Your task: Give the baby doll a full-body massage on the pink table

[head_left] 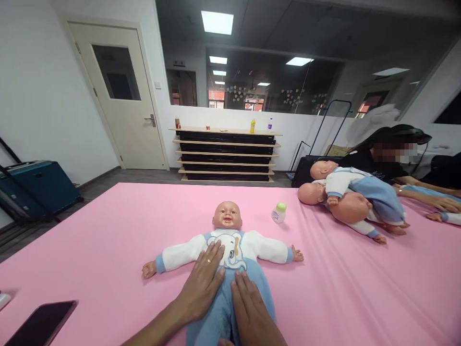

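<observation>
Wide pink padded mat [108, 230], smooth sheet, fills foreground. On it: plastic baby doll in white/blue suit [225, 245], supine, centre; small white bottle w/ green cap [279, 212] near its head; two more dolls piled [345, 202] at right; black phone [41, 323] front left.

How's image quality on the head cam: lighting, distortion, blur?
Head view: even overhead light from ceiling panels, only soft shadows under the left hand and right hand on the doll; wide-angle bending shows in the door leaning; window glass reflects lights; focus sharp, except a co-worker's deliberately pixelated face.
</observation>
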